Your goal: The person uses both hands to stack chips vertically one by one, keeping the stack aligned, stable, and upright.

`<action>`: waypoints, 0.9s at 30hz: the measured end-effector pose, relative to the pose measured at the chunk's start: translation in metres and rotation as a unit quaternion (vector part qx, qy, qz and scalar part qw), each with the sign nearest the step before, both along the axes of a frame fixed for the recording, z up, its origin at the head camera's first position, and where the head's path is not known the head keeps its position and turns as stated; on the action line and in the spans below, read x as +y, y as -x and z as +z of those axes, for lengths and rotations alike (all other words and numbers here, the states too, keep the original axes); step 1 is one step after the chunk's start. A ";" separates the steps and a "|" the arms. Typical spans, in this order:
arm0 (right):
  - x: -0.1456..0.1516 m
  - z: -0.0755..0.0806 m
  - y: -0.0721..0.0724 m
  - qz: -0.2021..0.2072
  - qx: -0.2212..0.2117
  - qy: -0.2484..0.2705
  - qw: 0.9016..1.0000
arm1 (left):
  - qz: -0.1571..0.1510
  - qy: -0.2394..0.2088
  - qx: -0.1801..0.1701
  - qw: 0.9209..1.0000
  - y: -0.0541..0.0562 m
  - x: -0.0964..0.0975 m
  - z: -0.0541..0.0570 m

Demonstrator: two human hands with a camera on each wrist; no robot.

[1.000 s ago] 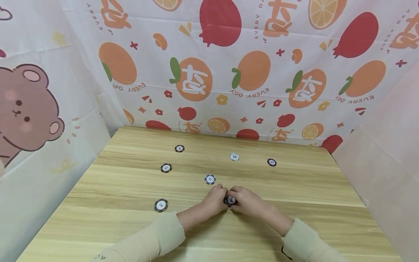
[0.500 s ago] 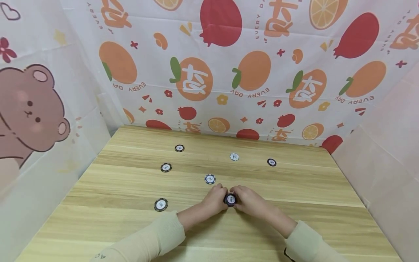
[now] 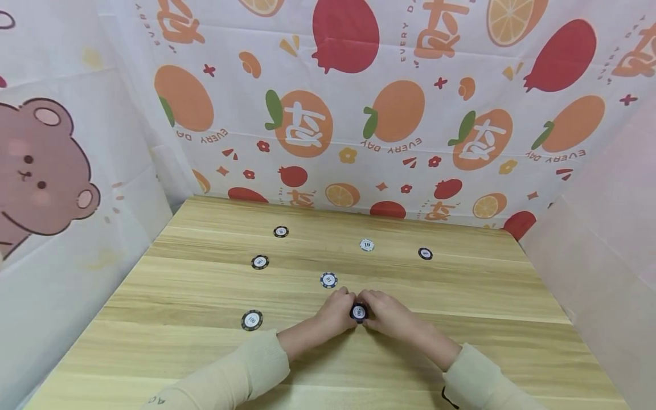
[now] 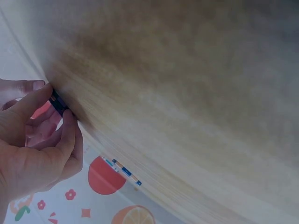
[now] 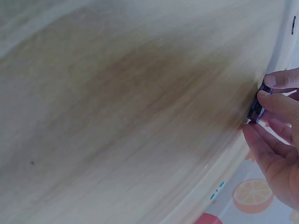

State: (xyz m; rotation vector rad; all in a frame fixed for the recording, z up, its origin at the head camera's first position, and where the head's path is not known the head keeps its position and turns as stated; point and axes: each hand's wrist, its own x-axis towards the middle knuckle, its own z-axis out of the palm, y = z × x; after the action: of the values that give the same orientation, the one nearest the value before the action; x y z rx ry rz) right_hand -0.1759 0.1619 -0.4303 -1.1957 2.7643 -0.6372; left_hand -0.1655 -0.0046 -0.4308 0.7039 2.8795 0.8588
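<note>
Between my two hands, right of the table's middle in the head view, is a small stack of dark poker chips point(image 3: 359, 312) with a 500 label facing up. My left hand point(image 3: 335, 312) holds the stack's left side, thumb and finger at its edge. From the right, my right hand point(image 3: 389, 315) pinches the same stack. The left wrist view shows the dark chip stack point(image 4: 58, 102) edge-on, low against the table, between the fingertips. In the right wrist view the chip stack point(image 5: 256, 108) is also edge-on; how many chips it has cannot be told.
Single chips lie flat on the wooden table point(image 3: 461, 353): a blue-edged 10 chip point(image 3: 329, 280) just beyond the hands, a white 10 chip point(image 3: 367, 245), a dark chip point(image 3: 425, 254) at the right, and several black chips point(image 3: 252, 320) at the left. Printed cloth point(image 3: 348, 125) hangs behind.
The right fingers have drawn back from over the stack's top, so its 500 label now shows fully. The top chip has shifted slightly left. The left hand and loose chips stay put.
</note>
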 end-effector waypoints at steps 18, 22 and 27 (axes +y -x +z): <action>0.020 0.002 0.020 -0.029 0.009 -0.007 1.000 | 0.000 -0.001 0.014 1.000 -0.002 0.001 -0.009; 0.046 0.004 0.047 -0.067 0.017 0.006 0.998 | 0.000 -0.001 0.017 1.000 -0.002 0.001 -0.011; 0.081 0.004 0.079 -0.165 0.045 -0.023 0.985 | -0.002 -0.001 0.021 1.000 -0.001 0.001 -0.013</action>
State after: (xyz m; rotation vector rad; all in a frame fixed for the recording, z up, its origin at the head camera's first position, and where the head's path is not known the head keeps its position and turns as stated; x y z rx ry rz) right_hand -0.2550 0.2431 -0.4263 -0.7806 3.0653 -0.5482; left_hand -0.1643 -0.0035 -0.4442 0.7350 2.9130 0.8575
